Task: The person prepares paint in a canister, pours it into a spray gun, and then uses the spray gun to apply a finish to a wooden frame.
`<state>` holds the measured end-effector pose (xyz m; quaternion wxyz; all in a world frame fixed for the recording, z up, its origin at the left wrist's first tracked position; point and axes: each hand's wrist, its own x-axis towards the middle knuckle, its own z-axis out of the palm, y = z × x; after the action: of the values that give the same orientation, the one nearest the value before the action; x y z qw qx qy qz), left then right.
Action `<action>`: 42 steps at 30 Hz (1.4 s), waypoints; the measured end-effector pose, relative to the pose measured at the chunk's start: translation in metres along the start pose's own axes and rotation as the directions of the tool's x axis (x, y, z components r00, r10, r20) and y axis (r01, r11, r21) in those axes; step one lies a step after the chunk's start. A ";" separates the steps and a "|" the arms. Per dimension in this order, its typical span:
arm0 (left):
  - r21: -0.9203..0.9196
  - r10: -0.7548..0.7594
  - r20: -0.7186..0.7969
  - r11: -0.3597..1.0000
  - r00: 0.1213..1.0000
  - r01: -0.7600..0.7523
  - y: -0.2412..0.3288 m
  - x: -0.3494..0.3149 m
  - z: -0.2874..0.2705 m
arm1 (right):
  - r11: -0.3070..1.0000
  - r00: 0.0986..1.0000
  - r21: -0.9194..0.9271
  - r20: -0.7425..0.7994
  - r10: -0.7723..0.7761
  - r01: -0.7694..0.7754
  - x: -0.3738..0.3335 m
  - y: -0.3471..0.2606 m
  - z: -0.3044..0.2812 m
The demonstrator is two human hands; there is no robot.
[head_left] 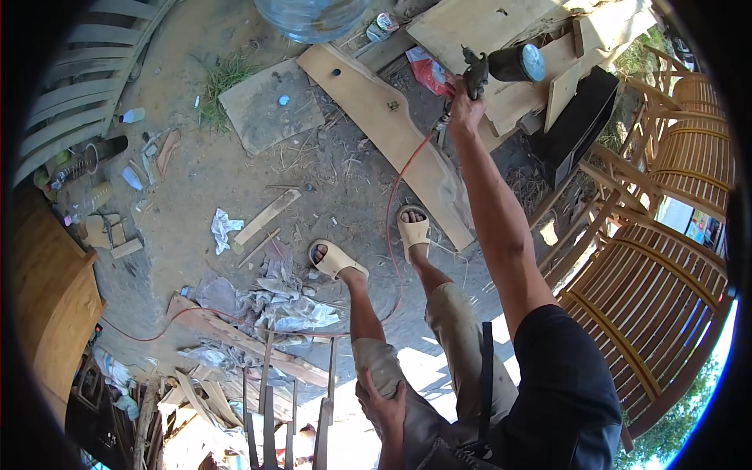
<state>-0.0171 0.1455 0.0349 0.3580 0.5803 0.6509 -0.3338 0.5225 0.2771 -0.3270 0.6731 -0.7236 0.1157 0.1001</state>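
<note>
My right arm reaches out to the upper right, and my right hand (464, 106) is closed round the grip of a spray gun (475, 74). A dark cup with a pale blue round end (532, 63) sits beside the gun, on its right. From below the grip a thin red hose (399, 184) runs down and across the ground to the left. My left hand (384, 403) rests on my left trouser leg (376, 364), thumb apart from the fingers, with no object in it.
Bamboo-style wooden chairs (642, 298) stand along the right. Boards (399, 117) and a black box (576, 125) lie ahead. A large clear bottle (313, 19) is at the top. Crumpled plastic (294, 301) and scrap wood litter the ground left of my sandals (337, 258).
</note>
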 end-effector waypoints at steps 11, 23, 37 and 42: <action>0.078 0.049 -0.007 0.996 0.999 -0.048 -0.003 0.003 0.010 | 0.955 0.956 0.055 -0.033 0.293 -0.291 0.087 0.007 -0.094; 0.088 0.061 -0.035 0.994 0.998 -0.058 -0.007 -0.005 0.025 | 0.931 0.956 -0.230 -0.141 0.257 -0.284 0.097 0.059 -0.109; 0.084 0.041 -0.032 0.996 0.999 -0.038 -0.008 -0.007 0.026 | 0.806 0.980 -0.565 -0.180 0.085 -0.174 0.104 0.012 -0.099; 0.063 0.097 -0.020 0.993 0.995 -0.096 -0.010 -0.004 0.028 | 0.788 0.977 -0.580 -0.154 0.145 -0.208 0.131 0.014 -0.113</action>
<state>-0.0245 0.1184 0.0241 0.3483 0.6256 0.6154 -0.3294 0.6423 0.1590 -0.3712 0.3945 -0.8874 0.1798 0.1568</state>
